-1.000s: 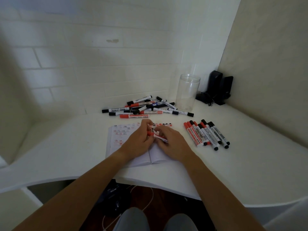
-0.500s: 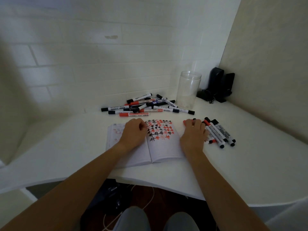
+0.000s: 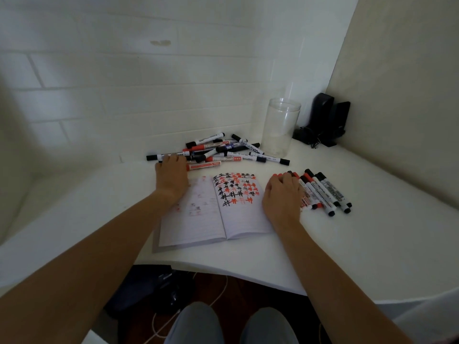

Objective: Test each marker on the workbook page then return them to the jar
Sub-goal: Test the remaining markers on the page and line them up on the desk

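Observation:
An open workbook (image 3: 236,219) lies on the white desk, its right page covered with black and red tally marks (image 3: 236,189). Behind it is a loose pile of markers (image 3: 223,150). My left hand (image 3: 171,176) reaches into the pile's left end, its fingers curled over the end of a red marker (image 3: 205,165). My right hand (image 3: 282,194) lies palm down on the left side of a neat row of markers (image 3: 323,192), fingers fairly straight over red-capped ones. A clear jar (image 3: 279,130) stands upright at the back and looks empty.
Two black devices with cables (image 3: 325,120) sit in the back right corner beside the jar. Walls close off the desk at the back and right. The desk's curved front edge (image 3: 223,269) runs near my knees, with a dark bag and a white cable on the floor below.
My hands have separated from the marker they held together over the workbook. The right hand went to the row on the right. The left hand then moved up off the page to the pile.

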The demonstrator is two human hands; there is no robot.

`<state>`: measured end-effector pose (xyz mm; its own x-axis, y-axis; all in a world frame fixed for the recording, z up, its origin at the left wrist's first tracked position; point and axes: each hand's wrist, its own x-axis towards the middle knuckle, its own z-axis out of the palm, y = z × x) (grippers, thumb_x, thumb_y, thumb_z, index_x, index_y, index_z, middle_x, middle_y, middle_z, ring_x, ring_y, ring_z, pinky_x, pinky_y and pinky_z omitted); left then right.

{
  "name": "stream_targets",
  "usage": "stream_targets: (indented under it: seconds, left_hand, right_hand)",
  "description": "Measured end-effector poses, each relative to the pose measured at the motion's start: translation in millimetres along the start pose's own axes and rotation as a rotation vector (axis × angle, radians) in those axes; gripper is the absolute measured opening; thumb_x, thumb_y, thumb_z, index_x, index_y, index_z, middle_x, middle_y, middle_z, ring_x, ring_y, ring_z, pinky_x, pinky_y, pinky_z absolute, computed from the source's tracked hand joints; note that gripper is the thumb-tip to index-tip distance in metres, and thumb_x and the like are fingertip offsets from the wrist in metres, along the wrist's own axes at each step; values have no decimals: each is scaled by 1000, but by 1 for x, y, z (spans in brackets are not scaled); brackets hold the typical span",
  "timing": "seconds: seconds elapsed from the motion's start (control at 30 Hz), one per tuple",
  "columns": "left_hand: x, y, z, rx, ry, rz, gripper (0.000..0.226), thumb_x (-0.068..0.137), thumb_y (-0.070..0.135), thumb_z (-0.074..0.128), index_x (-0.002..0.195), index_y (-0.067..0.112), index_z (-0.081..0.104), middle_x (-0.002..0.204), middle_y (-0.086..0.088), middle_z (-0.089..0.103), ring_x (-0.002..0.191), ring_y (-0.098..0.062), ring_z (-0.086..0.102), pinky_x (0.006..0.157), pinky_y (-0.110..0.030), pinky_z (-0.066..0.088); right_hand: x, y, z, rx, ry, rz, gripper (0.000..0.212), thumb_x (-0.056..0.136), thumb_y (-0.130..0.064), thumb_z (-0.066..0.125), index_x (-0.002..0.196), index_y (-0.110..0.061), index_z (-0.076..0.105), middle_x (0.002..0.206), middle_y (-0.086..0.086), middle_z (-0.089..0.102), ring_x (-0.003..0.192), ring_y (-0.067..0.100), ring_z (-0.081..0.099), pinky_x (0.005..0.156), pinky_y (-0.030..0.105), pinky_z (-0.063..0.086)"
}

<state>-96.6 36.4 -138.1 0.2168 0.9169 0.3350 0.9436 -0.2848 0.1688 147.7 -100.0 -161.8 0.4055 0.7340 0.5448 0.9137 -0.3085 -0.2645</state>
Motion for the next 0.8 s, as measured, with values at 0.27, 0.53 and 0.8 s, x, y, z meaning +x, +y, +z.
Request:
stream_targets:
  seconds: [0.27,0.53,0.8]
  left_hand:
    - [-12,3,-8,-63,255,23,42,72,-12,57,111,6,59,111,-16,56,105,-35,48,87,-44,35]
    - [-52,44,-17,-300,295,301,14,98,8,57,108,17,61,113,-2,56,109,-18,48,94,-34,39]
    - [-73,69,10,-495,119,453,11,102,10,48,102,11,60,100,-4,60,91,-21,50,81,-44,46]
  right_hand:
    - [-2,-3,-6,81,28,-26,4,88,-5,62,91,-7,62,97,9,57,94,25,49,84,40,43]
    - [-4,-6,-16,243,198,-110,18,88,-14,58,106,-13,60,111,6,58,108,24,51,94,40,42]
    - [-10,-16,-6,373,-64,-527,23,98,-31,54,109,-16,69,99,-1,69,91,15,58,79,31,48]
